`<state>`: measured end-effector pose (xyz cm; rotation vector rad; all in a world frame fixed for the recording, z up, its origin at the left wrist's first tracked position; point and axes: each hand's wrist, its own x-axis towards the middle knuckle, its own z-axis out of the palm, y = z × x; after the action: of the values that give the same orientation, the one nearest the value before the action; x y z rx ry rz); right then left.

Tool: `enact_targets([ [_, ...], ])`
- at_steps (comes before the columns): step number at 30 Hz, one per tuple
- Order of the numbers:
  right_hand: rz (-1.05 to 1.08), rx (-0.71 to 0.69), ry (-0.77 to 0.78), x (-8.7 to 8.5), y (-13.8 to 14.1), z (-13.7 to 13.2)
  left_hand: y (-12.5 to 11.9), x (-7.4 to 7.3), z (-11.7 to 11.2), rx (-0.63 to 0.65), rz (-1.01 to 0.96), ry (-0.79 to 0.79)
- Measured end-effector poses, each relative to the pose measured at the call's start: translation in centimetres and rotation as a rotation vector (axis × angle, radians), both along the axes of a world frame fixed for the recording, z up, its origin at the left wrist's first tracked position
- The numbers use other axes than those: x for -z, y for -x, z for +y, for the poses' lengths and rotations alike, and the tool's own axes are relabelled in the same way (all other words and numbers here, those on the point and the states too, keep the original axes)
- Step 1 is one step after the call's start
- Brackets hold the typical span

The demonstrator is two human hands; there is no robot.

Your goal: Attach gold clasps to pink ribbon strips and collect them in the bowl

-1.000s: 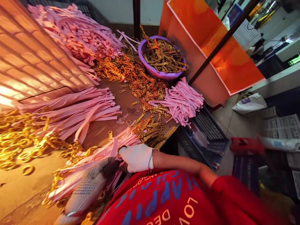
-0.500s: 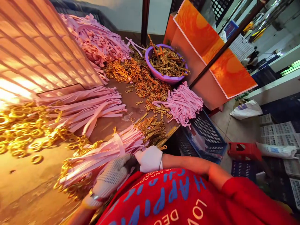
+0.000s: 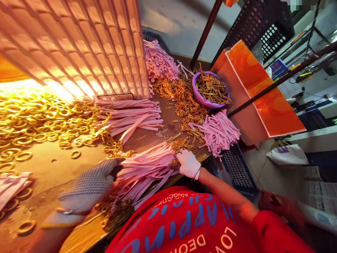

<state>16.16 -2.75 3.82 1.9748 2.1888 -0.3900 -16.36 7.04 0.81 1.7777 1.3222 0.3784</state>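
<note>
A bundle of pink straps (image 3: 150,165) with gold metal ends lies along the table's near edge. Gold rings (image 3: 110,207) hang about its left end. My left hand (image 3: 92,181), in a grey dotted glove with dark fingertips, is at that left end, its fingers curled; what is between them is hidden. My right hand (image 3: 189,164), in a white glove, closes on the bundle's right end, by its gold clasps (image 3: 181,143). Behind it lies a second row of pink straps (image 3: 137,114). A pile of loose gold rings (image 3: 44,123) spreads at the left.
A purple bowl (image 3: 210,104) of gold chain-like pieces stands at the back, beside loose gold links (image 3: 184,95). Pink straps (image 3: 219,131) are heaped at the right corner, above a blue crate (image 3: 238,168). A ribbed panel (image 3: 105,45) rises behind. A dark pole (image 3: 284,75) slants across the right.
My hands were together near my shirt; now they are apart, left hand at the bundle's left end, right hand at its right end. The view has swung left.
</note>
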Motion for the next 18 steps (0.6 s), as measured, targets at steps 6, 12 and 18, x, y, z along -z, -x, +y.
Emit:
enact_targets([
  [6, -0.041, 0.373, -0.079, 4.4, -8.2, 5.7, -3.9, -1.6, -3.6, -0.596, -0.697, 0.738],
  [12, -0.173, 0.406, -0.025, 7.8, -14.5, 11.7, -6.7, -3.7, -3.4, -0.576, -1.254, 1.397],
  [18, -0.155, 0.326, 0.015, 11.2, -16.9, 13.9, -8.8, -5.5, -4.4, -0.567, -1.204, 1.277],
])
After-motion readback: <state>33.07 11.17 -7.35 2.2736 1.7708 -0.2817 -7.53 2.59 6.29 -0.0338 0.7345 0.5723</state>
